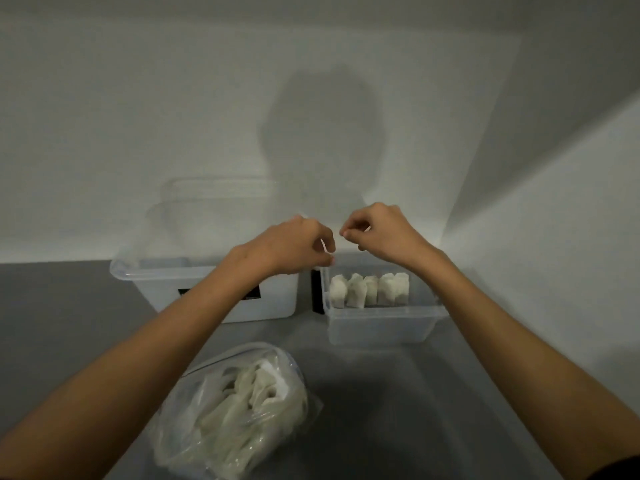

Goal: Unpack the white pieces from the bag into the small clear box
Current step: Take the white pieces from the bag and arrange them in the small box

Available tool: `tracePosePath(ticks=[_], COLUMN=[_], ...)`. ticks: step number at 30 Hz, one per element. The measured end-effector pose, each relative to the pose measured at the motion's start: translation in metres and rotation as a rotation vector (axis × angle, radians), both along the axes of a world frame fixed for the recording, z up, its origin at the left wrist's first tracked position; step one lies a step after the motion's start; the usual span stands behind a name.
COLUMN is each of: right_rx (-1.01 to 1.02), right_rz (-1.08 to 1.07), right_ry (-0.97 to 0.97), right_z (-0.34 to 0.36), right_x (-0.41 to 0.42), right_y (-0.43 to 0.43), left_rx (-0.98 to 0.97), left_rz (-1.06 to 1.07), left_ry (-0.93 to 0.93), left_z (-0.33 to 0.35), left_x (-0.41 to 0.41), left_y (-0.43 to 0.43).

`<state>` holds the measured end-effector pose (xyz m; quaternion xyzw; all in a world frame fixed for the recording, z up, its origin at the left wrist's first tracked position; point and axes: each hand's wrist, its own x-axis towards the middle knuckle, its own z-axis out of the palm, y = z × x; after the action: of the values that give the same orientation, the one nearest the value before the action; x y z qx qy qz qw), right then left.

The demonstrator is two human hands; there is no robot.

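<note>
My left hand (298,244) and my right hand (377,233) are raised close together above the small clear box (381,327). Both have curled fingers. The left thumb and fingers pinch a thin white piece (326,249), mostly hidden inside the hand. The right fingertips pinch something tiny and white beside it; what it is cannot be made out. Several white pieces (369,289) stand in a row along the back of the small box. The clear plastic bag (194,417), open and holding many white pieces (249,400), lies on the grey table in front, between my forearms.
A larger clear bin (270,299) with a black label stands left of the small box, with clear containers (214,202) stacked behind it. A white wall runs along the back and the right. Grey tabletop (398,410) lies right of the bag.
</note>
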<state>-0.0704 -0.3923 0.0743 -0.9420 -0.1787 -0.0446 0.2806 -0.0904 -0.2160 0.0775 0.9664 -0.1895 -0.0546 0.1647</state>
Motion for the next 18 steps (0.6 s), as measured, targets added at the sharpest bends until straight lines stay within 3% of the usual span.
tracePosePath(ticks=[9,18], right_rx=[0.025,-0.336], right_rz=[0.172,0.370], right_ry=[0.207,0.357], right_z=[-0.050,-0.128], right_x=[-0.078,-0.125], right_y=[0.101,0.162], left_rx=[-0.096,-0.120], left_rz=[0.040,0.033], left_ry=[0.132,0.284], left_z=[-0.048,-0.113], left_x=[-0.067,-0.109], left_y=[0.116,0.153])
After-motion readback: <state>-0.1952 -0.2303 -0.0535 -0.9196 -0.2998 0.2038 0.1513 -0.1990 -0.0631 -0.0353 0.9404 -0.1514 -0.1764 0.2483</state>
